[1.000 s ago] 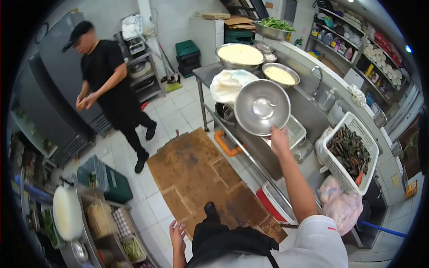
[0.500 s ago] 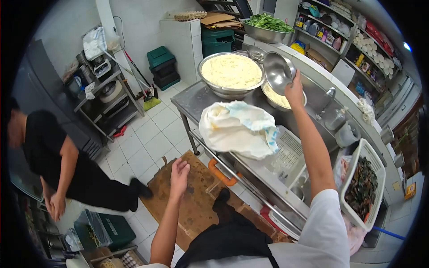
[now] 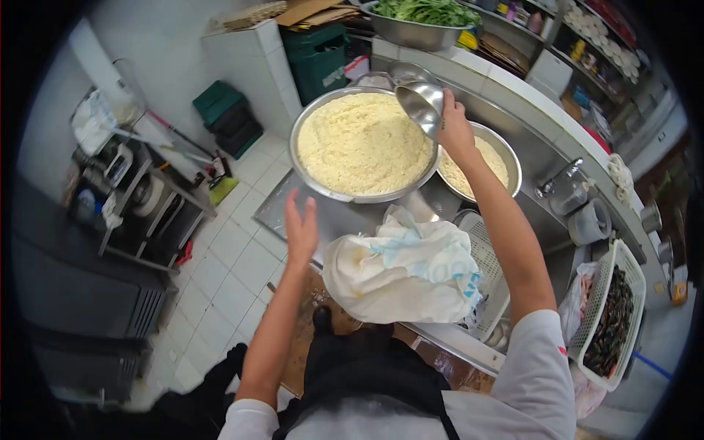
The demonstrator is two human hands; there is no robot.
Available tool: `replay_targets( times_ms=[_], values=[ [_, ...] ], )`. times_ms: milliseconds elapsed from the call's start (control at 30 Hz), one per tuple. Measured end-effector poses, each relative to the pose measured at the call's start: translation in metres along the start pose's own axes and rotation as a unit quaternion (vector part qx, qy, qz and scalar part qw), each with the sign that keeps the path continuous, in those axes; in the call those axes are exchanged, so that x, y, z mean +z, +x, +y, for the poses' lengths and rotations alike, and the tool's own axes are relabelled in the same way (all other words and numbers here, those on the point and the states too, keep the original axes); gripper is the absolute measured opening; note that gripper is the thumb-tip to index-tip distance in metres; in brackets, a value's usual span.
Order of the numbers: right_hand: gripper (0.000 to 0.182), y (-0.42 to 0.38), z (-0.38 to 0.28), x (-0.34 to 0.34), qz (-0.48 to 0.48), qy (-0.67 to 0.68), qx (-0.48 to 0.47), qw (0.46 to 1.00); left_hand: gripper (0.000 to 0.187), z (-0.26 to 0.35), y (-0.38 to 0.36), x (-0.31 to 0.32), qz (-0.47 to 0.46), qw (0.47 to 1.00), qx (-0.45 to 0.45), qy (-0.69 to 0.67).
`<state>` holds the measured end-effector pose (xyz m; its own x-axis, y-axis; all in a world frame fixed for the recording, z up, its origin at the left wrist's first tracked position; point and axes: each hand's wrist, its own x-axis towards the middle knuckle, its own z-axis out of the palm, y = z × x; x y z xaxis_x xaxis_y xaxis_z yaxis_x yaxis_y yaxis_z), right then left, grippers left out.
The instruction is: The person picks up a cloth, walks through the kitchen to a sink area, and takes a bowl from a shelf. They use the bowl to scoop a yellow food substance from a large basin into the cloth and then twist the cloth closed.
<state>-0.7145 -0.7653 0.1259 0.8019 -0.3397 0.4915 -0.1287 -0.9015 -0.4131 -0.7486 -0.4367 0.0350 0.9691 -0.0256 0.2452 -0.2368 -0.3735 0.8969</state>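
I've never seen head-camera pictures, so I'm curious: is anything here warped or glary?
Head view: black rounded corners and a bowed-looking counter ledge, likely wide-lens distortion; head view: reflections gleam on the steel bowl in the right hand, without hiding it.

Looks like working kitchen, probably commercial rather than home. Shown by steel sink counter [image 3: 341, 221] with faucet [image 3: 563, 176], broad bowl [image 3: 353, 199] filled with pale yellow food [image 3: 359, 147], leafy greens [image 3: 422, 11] in big metal basin [image 3: 418, 34], dark shellfish [image 3: 614, 323] in white plastic basket [image 3: 591, 334], white floor tiles [image 3: 214, 273], stocked shelves [image 3: 513, 25] beyond low wall [image 3: 473, 62].
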Motion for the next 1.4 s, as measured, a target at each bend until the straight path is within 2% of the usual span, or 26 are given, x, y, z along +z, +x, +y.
replay_targets(
  times_ms=[100, 167, 200, 267, 433, 500, 667, 800, 867, 1000, 1100, 1167, 1233, 1300, 1333, 1400],
  values=[
    [0.069, 0.002, 0.003, -0.004, -0.022, -0.042, 0.028, 0.998, 0.050, -0.011, 0.070, -0.009, -0.051, 0.997, 0.053, -0.008],
    [0.069, 0.001, 0.000, -0.005, -0.069, -0.019, 0.068, 0.995, 0.050, -0.019, 0.106, -0.010, -0.021, 0.987, 0.157, 0.021],
    [0.067, 0.000, -0.004, -0.008, -0.082, -0.002, 0.078, 0.994, 0.050, -0.022, 0.121, -0.009, -0.039, 0.986, 0.162, 0.010],
    [0.065, -0.003, -0.013, -0.001, -0.069, -0.028, 0.098, 0.992, 0.051, -0.026, 0.148, -0.004, -0.025, 0.962, 0.263, 0.066],
    [0.059, -0.006, -0.053, 0.013, -0.125, -0.039, 0.205, 0.970, 0.052, -0.028, 0.163, 0.014, -0.093, 0.960, 0.261, 0.026],
    [0.058, -0.014, -0.063, 0.019, -0.116, -0.059, 0.216, 0.968, 0.053, -0.029, 0.162, 0.017, -0.109, 0.961, 0.255, 0.013],
    [0.046, -0.017, -0.083, 0.028, -0.151, -0.021, 0.337, 0.929, 0.053, -0.032, 0.165, 0.020, -0.107, 0.963, 0.244, 0.042],
    [0.042, -0.017, -0.101, 0.031, -0.163, -0.023, 0.353, 0.921, 0.052, -0.032, 0.164, 0.019, -0.114, 0.963, 0.241, 0.040],
    [0.043, -0.013, -0.115, 0.024, -0.208, 0.001, 0.396, 0.894, 0.049, -0.034, 0.165, 0.020, -0.116, 0.958, 0.259, 0.050],
    [0.046, -0.007, -0.119, 0.029, -0.211, 0.023, 0.434, 0.876, 0.050, -0.035, 0.166, 0.019, -0.122, 0.955, 0.262, 0.061],
    [0.046, -0.005, -0.121, 0.040, -0.170, 0.088, 0.472, 0.860, 0.051, -0.033, 0.164, 0.019, -0.127, 0.952, 0.265, 0.087],
    [0.044, -0.004, -0.121, 0.049, -0.140, 0.177, 0.517, 0.826, 0.056, -0.033, 0.164, 0.020, -0.129, 0.948, 0.268, 0.111],
    [0.046, -0.007, -0.123, 0.047, -0.141, 0.225, 0.526, 0.808, 0.056, -0.035, 0.163, 0.020, -0.128, 0.948, 0.272, 0.109],
    [0.039, -0.010, -0.124, 0.041, -0.189, 0.299, 0.538, 0.765, 0.057, -0.036, 0.165, 0.019, -0.127, 0.947, 0.275, 0.107],
    [0.039, -0.004, -0.124, 0.044, -0.190, 0.300, 0.535, 0.767, 0.056, -0.035, 0.167, 0.020, -0.125, 0.948, 0.272, 0.107],
    [0.030, -0.005, -0.132, 0.047, -0.163, 0.314, 0.577, 0.736, 0.056, -0.033, 0.162, 0.019, -0.136, 0.946, 0.274, 0.107]
  ],
)
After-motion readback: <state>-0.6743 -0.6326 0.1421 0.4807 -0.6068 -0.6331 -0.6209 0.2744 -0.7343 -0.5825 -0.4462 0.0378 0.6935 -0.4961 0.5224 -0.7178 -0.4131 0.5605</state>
